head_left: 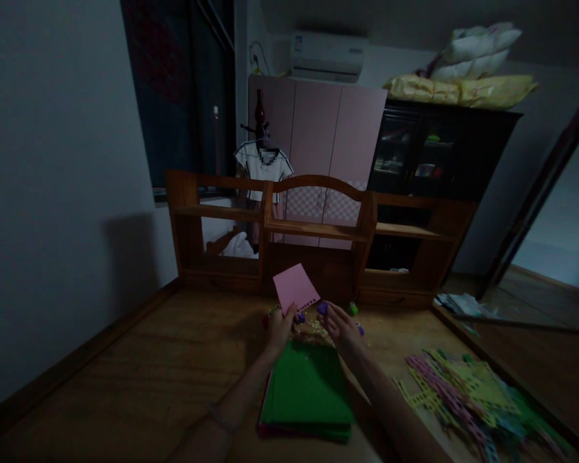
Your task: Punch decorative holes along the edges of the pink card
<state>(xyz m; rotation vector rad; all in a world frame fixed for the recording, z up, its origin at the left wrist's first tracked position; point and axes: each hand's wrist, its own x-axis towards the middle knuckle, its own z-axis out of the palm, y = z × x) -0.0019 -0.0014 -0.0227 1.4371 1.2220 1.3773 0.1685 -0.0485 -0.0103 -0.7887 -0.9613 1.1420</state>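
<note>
A row of small dark holes runs along the lower edge of the pink sheet (294, 286); no holes can be made out along its other edges, so only one side looks worked; the top of the stack of green sheets (309, 389) shows no holes, while the pile of perforated paper (463, 389) off to the right, in pink, yellow and green, is thick with them; pale paper bits (318, 328) lie scattered just beyond the stack; how many sheets are finished cannot be told

The left hand (278, 329) reaches forward and slightly inward, its fingers pinching the pink sheet by its near corner, so that the sheet stands tilted above the wooden surface (193, 360); a band (222, 417) circles that arm; the right hand (343, 329) comes in from the other side, palm turned inward, its fingers closed round a small purple item (323, 308) just beside the holed edge, apart from the paper as far as can be seen; the forearms slant in from both sides of the stack, and the hands are near each other over its far end; a green item (352, 308) sits just beyond the right hand, its details too dim to tell
</note>
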